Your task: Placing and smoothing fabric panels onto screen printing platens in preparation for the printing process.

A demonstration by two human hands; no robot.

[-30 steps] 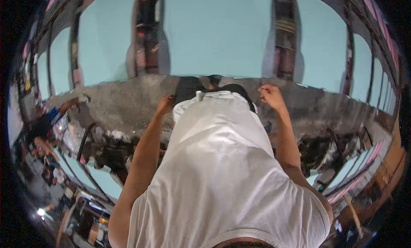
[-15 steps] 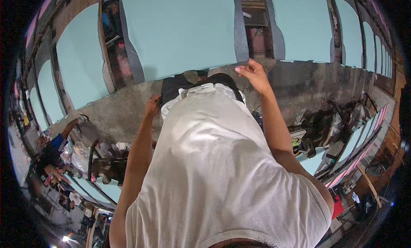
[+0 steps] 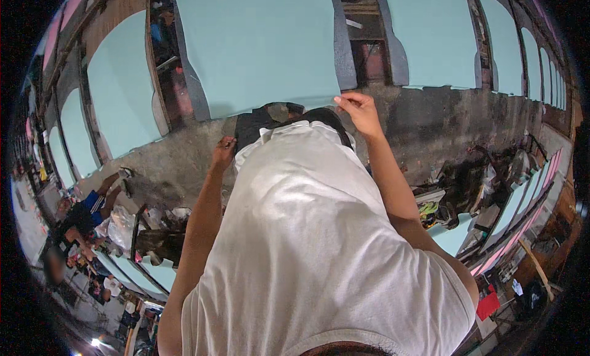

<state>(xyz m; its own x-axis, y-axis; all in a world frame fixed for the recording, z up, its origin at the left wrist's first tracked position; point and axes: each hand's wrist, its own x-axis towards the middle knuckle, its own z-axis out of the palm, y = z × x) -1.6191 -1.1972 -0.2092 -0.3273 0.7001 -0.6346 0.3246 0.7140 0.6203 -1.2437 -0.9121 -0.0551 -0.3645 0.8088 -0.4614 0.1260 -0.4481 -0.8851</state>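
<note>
A large pale blue-green sheet lies on a grey backing board in front of me. At the sheet's near right corner is my right hand, thumb and forefinger pinched together on its edge. My left hand hangs low beside my dark shorts, left of the sheet's near edge. Its fingers are curled, and whatever they may hold is hidden.
More blue-green sheets on boards stand in a row to the left and right. A concrete floor strip runs alongside. Behind me are clutter, plastic bags and another rack. Another person is at the far left.
My right hand has shifted slightly left along the sheet's near edge, and its fingers have closed to a pinch. My left hand stays low. At far left, the other person's legs have come further into view.
</note>
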